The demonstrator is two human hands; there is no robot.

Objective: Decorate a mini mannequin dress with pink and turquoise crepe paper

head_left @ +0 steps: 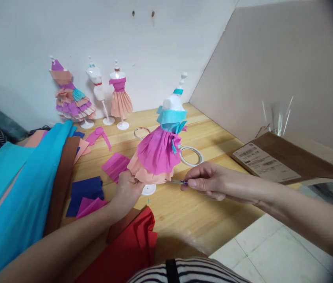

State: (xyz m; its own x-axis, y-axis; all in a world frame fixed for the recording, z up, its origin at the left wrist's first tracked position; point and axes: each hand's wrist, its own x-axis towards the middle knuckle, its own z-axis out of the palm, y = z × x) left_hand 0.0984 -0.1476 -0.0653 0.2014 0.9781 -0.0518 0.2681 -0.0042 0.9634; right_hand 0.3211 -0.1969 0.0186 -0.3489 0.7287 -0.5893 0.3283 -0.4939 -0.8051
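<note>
A small white mannequin (pixel 172 103) stands upright in front of me, dressed in crepe paper. It has a turquoise top (pixel 171 118), a magenta overskirt (pixel 159 151) and a peach underskirt (pixel 145 173). At the lower left edge of that peach layer, my left hand (pixel 127 192) is closed, pinching the hem. My right hand (pixel 206 181) grips small scissors (pixel 180 182) by the handle, most of which the fingers hide. Their thin metal tips touch or nearly touch the hem's right side. Below the skirt shows the white round base (pixel 149 190).
Several dressed mannequins, including one in a magenta-and-peach dress (pixel 121 96), stand along the wall. Turquoise paper (pixel 42 169), blue paper (pixel 86 192) and red paper (pixel 131 243) lie left and in front. A tape roll (pixel 201 156) sits behind my right hand; a cardboard box (pixel 290 157) is at right.
</note>
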